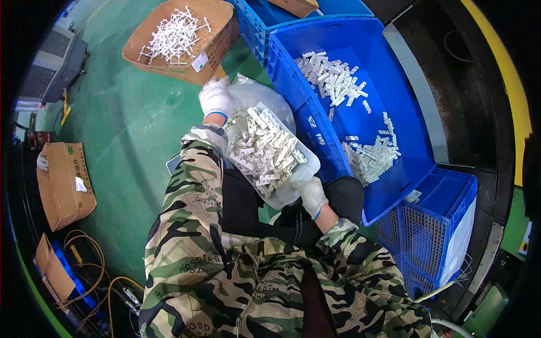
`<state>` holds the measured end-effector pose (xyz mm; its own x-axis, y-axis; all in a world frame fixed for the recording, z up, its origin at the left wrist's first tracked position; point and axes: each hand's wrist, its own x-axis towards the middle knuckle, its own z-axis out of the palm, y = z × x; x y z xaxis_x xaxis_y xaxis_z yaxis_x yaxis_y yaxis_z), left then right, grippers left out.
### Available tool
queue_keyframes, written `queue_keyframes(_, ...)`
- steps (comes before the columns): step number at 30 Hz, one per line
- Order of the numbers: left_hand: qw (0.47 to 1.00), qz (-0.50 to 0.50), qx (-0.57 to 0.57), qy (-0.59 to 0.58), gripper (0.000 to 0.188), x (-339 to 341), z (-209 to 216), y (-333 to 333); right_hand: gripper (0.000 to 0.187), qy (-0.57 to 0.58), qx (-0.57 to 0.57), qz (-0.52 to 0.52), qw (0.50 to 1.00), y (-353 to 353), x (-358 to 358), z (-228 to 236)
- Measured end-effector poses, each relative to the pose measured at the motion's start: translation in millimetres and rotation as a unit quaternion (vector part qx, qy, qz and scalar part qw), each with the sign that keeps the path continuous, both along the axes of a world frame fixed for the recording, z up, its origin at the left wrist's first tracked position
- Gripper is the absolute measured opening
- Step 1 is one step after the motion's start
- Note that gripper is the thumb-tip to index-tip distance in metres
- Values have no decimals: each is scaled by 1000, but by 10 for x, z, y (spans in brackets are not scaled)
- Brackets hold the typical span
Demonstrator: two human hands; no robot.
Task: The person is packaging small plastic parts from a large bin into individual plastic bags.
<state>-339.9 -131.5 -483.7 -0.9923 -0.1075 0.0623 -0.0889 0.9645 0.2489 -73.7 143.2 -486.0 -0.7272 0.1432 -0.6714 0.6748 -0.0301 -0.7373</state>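
A translucent plastic bin rests tilted at my lap, heaped with small white plastic parts. My right hand, in a white knit glove, grips the bin's near right rim. At the far left end of the bin is my left hand, also gloved, with its fingers curled. What those fingers hold, if anything, is hidden. Just beyond the bin, a clear plastic bag lies bunched against its far side.
Ahead stands a cardboard box of white branched plastic pieces. At right, a large blue crate holds two piles of small parts. Blue grated crates stand nearer. Another carton and loose cables lie at left.
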Motion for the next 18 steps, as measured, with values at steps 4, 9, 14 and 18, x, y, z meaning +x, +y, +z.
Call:
queue_keyframes(4, 976, -117, -179, -38, 51, -27, -8, 55, 29, -37, 56, 34, 997, -111, -77, 211)
queue_keyframes(9, 933, -190, -302, -52, 28, -96, -88, 162, 28, -38, 58, 59, 996, 34, 26, 99)
queue_keyframes(14, 962, -150, -225, -37, 20, -147, -136, 173, 28, -44, 101, 118, 987, 110, 12, 85)
queue_keyframes(18, 996, -53, -62, 22, 24, -271, -273, 68, 28, -46, 56, 103, 992, 32, -63, 59)
